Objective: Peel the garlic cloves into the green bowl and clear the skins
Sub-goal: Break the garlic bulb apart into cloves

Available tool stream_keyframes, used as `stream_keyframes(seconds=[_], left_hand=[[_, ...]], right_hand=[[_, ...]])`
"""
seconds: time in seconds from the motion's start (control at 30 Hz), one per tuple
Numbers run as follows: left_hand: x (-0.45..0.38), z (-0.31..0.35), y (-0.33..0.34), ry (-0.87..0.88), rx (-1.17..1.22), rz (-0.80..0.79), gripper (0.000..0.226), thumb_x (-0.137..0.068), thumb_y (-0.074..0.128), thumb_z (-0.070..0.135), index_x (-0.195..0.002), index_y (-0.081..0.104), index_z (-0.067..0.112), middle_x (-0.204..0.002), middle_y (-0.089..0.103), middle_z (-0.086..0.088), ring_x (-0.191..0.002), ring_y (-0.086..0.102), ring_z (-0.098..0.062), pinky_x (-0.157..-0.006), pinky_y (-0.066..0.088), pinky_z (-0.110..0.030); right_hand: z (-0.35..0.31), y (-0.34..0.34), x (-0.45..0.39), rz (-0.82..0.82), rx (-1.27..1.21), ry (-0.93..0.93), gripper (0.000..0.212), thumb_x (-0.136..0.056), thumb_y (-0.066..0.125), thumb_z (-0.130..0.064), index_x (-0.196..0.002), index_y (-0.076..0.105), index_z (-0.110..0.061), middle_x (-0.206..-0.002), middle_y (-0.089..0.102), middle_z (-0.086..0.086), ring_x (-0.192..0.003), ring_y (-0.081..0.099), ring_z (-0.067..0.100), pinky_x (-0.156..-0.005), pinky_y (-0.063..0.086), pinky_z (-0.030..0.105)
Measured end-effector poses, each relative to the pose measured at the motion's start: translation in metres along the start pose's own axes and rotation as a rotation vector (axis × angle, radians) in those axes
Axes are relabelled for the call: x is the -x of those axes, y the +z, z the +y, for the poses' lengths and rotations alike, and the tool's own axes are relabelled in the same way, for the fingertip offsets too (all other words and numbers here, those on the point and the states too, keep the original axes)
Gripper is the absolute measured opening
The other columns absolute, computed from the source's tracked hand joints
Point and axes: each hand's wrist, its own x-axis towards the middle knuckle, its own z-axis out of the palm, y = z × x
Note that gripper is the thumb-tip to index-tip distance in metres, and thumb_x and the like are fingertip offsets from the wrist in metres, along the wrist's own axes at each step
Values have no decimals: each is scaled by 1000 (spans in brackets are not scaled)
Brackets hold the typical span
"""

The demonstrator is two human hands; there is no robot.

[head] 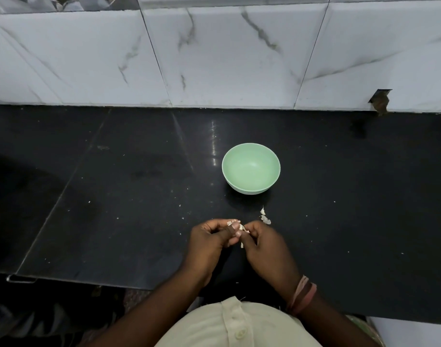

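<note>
A pale green bowl (251, 156) stands on the black countertop (139, 196), with nothing visible inside it. In front of it, near the counter's front edge, my left hand (209, 241) and my right hand (264, 244) meet around one garlic clove (235, 225). My left hand's fingers curl round the clove. My right hand pinches a strip of its papery skin (245, 229). A couple of loose skins (264, 217) lie on the counter between my right hand and the bowl.
A white marble-tiled wall (214, 58) rises behind the counter, with a chipped hole (380, 101) at the right. Tiny white flecks dot the counter. The counter's front edge (89, 279) runs just below my hands. Bands circle my right wrist (303, 294).
</note>
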Motion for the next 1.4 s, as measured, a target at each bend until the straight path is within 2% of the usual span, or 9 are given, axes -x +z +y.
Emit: stream_keyframes(seconds=[0.07,0.27,0.53,0.73,0.9,1.03,1.13,1.3,1.4], left_hand=[[1,0,1,0,-14,-6,9,-86,73,1,-93,76,-4,-92,75,-23,-82,73,-23,-76,59,-26],[0,0,-1,53,-198,-48,17,-94,64,1,-84,67,-12,-78,69,-32,-64,66,-29,-66,55,-28],[-1,3,2,2,-243,-14,29,-101,57,10,-79,68,-6,-66,67,-19,-57,66,-28,-57,54,-26],[-2,2,0,-146,-18,6,17,-98,62,10,-92,68,-5,-80,70,-22,-68,67,-25,-63,56,-22],[-2,7,-1,-174,56,38,13,-95,60,-5,-104,68,-6,-86,72,-21,-71,70,-23,-67,60,-25],[3,12,1,-162,45,-43,17,-98,62,10,-109,73,3,-88,72,-14,-76,69,-17,-68,59,-24],[6,10,0,-126,-35,-125,21,-98,61,18,-110,76,10,-87,73,-8,-75,66,-12,-70,55,-23],[10,6,0,-52,-16,-131,16,-93,64,7,-103,78,6,-80,69,-17,-76,61,-21,-77,50,-28],[10,7,0,-35,28,-146,20,-91,66,3,-109,74,3,-97,75,-19,-82,66,-26,-86,52,-35]], right_hand=[[2,1,2,-58,119,-55,22,-100,56,-21,-79,59,-17,-72,62,-3,-66,56,10,-62,39,31],[4,-5,4,-122,185,-126,25,-97,55,-18,-74,62,-16,-74,66,-3,-72,60,13,-71,47,34],[9,-3,9,-138,120,-182,29,-98,53,-18,-69,55,-23,-65,57,-10,-68,56,8,-65,43,28],[13,-7,4,-171,36,-153,33,-103,53,-22,-71,56,-26,-70,59,-5,-71,56,9,-66,40,19],[9,-5,5,-158,-33,-173,28,-104,52,-19,-78,61,-21,-73,59,-16,-73,56,5,-69,41,19],[6,-5,6,-166,-95,-124,29,-105,50,-22,-79,60,-23,-65,54,-13,-64,50,3,-65,41,24],[0,-6,7,-164,-201,-48,32,-107,47,-19,-79,64,-18,-60,55,-14,-59,50,1,-62,39,21],[-6,-10,10,-183,-225,10,36,-107,47,-22,-75,61,-12,-53,52,-17,-54,48,0,-60,34,19],[-6,-10,10,-179,-159,12,36,-106,49,-27,-74,58,-12,-55,51,-14,-55,46,2,-60,35,23]])
